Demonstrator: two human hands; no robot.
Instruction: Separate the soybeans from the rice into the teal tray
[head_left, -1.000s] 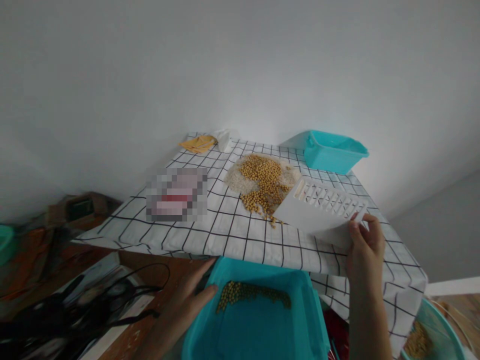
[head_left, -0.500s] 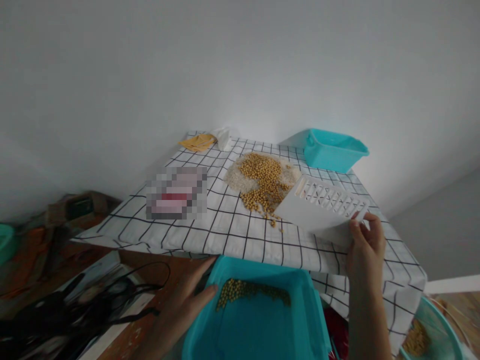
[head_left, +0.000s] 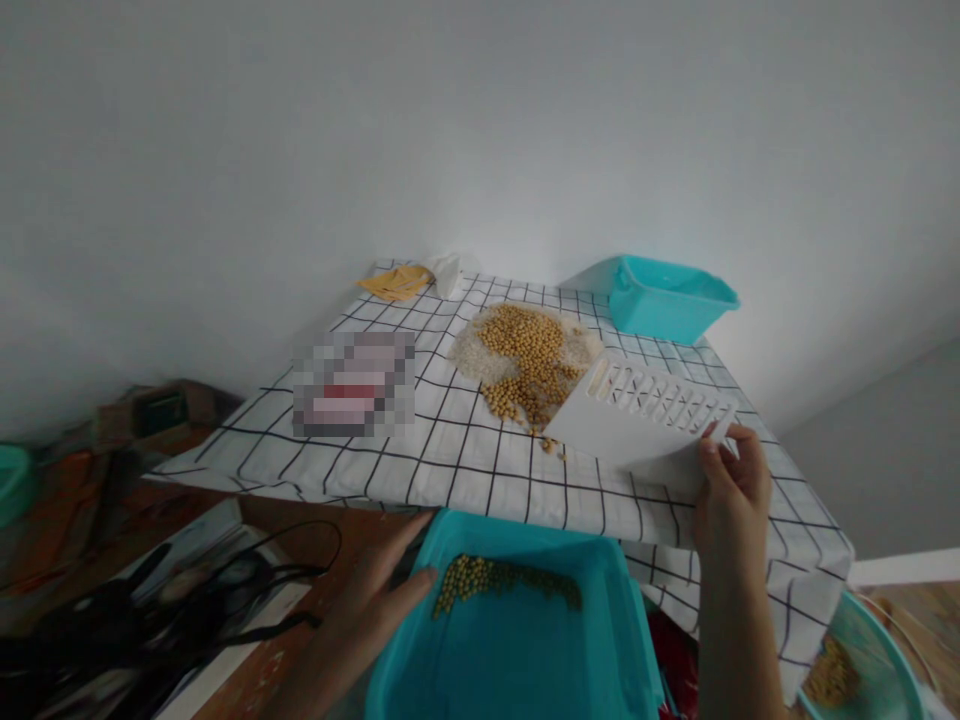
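the right grip is clamped on a slotted board, the left grip spread apart at a blue bin.

Dim grey indoor light, wall palest just above the desk, soft shadow left of the far turquoise tub, near basin shaded inside, lower-left clutter murky, pixelated patch on desk, wide-angle stretch toward edges.

Left hand low and splayed — right hand farther forward, pinched.
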